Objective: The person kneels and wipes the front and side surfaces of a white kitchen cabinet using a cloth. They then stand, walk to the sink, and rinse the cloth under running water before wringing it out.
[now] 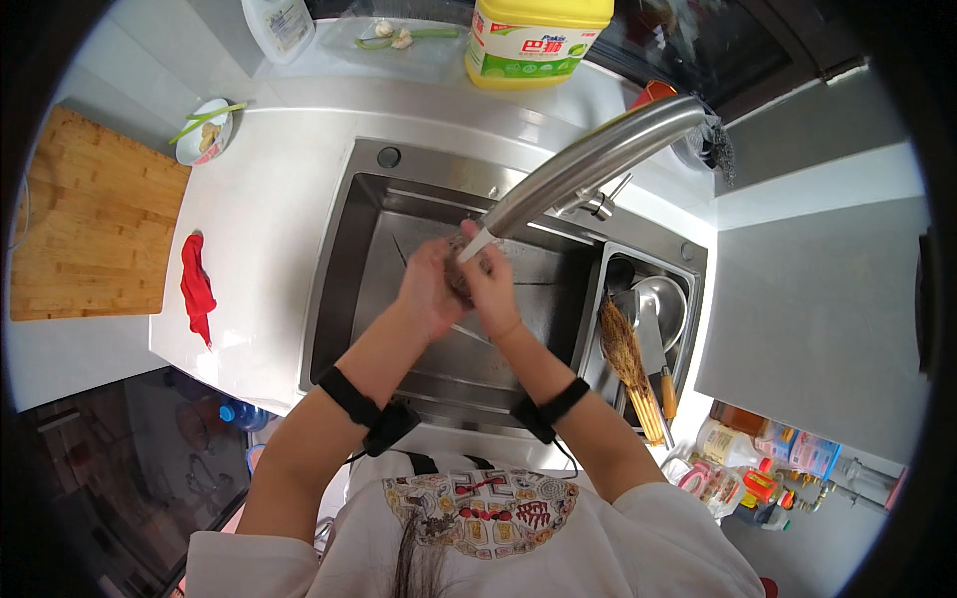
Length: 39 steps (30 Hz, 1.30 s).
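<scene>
Both of my hands are over the large basin of a stainless steel sink [389, 329], beneath the spout of a brushed metal faucet [591, 168]. A stream of water [476, 245] falls from the spout onto them. Between my left hand [428, 288] and my right hand [493, 291] is a greyish-brown wad [456, 275]. It is blurred and partly covered by fingers, so its exact kind cannot be told. My left hand cups it from the left, while the right presses against its other side.
Right of the basin, a smaller compartment holds a metal bowl [675, 299], a cleaver [650, 329] and a bristle brush [624, 344]. Leftward lie a red cloth [197, 288], a wooden cutting board [97, 224] and a bowl with ginger [202, 153]. A yellow jug [534, 45] stands behind.
</scene>
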Each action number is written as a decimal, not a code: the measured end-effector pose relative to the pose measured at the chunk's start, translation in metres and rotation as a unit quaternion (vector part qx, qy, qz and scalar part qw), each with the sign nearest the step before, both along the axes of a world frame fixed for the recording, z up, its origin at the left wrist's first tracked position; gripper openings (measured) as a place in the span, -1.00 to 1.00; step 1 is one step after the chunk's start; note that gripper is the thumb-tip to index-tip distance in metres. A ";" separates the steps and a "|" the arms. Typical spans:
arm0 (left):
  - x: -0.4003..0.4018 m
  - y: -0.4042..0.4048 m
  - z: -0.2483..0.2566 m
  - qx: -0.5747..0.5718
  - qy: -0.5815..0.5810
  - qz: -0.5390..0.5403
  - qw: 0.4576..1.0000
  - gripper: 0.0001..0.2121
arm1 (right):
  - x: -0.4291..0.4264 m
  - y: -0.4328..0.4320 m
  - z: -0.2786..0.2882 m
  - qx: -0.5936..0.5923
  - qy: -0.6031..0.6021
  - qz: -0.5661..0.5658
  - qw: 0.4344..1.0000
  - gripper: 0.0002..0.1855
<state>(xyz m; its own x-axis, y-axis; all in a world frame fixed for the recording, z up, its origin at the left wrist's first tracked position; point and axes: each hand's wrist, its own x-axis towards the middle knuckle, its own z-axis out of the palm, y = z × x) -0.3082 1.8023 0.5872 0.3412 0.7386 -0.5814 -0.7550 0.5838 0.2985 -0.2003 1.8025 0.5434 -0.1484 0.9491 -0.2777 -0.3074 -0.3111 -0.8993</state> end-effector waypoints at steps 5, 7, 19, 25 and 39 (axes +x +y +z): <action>-0.007 0.002 -0.005 -0.060 0.009 0.007 0.998 -0.65 | -0.016 -0.014 0.016 0.276 -0.272 0.059 0.920 -0.41; 0.003 -0.004 0.002 -0.050 0.003 -0.016 0.999 -0.62 | 0.002 0.003 0.005 0.271 -0.308 0.076 0.909 -0.46; 0.024 -0.014 -0.004 -0.135 0.106 0.081 0.982 -0.59 | -0.018 -0.010 -0.008 -0.076 0.090 -0.073 0.990 -0.72; -0.003 -0.006 -0.025 -0.128 0.134 0.003 0.983 -0.65 | -0.009 -0.020 -0.005 -0.064 0.028 -0.003 0.998 -0.62; -0.007 -0.013 -0.044 -0.041 0.036 0.003 0.999 -0.62 | -0.024 -0.017 0.010 0.204 -0.218 0.055 0.953 -0.60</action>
